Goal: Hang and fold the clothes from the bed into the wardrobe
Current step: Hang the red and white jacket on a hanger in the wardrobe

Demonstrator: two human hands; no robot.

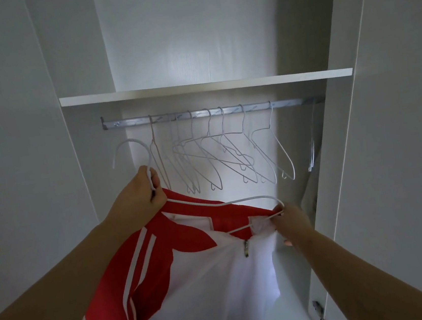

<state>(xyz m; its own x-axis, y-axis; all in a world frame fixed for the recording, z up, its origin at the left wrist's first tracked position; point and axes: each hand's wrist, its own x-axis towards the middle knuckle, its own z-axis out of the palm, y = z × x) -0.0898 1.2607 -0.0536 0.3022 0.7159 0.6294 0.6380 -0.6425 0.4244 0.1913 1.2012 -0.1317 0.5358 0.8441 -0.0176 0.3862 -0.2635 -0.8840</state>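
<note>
A red and white zip jacket hangs on a white wire hanger that I hold up inside the wardrobe. My left hand grips the hanger's neck just under its hook, below and left of the rail. My right hand pinches the hanger's right end together with the jacket's white shoulder fabric. The jacket's lower part runs out of the frame at the bottom.
Several empty white wire hangers hang along the metal rail, and one more hanger at its far right end. A white shelf sits above the rail. Wardrobe side panels stand on both sides; a door hinge shows at lower right.
</note>
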